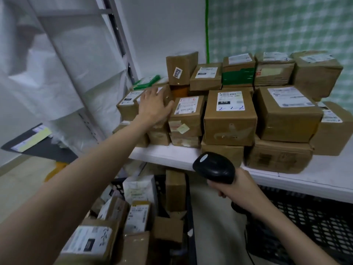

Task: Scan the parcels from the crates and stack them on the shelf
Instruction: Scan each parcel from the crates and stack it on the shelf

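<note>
Closest to me is the crate [188,217] on the floor, under the shelf's front edge, crammed with cardboard parcels [89,243] plus a white bag-type one [140,190]. The boxes look stiff and taped, probably light to middling, so I'd grab them across two opposite sides. The white bag looks soft and floppy, better scooped from underneath. Labels down there are too blurred to read, just barcodes and a bit of handwriting.

Just above the crate, the right hand [238,186] is wrapped tight around the handle of a black barcode scanner [214,167], head aimed toward the shelf. No brand that I can make out.

Then the white shelf [168,155], already loaded two and three layers deep. The left hand [155,106] is spread flat with fingers apart, pressing against a small brown parcel [162,129] at the left end of the shelf, not gripping it. Some of the boxes there are crumpled at the corners, so the card is thin and I wouldn't squeeze hard.

Readable stuff: the big box in the middle [230,117] has a white label with "870" in a black block and blue pen squiggles. Further back an upright box [181,67] has a small tilted sticker with digits I can't be sure of. A green-banded box [238,70] sits along the back row; its print is unreadable.
</note>
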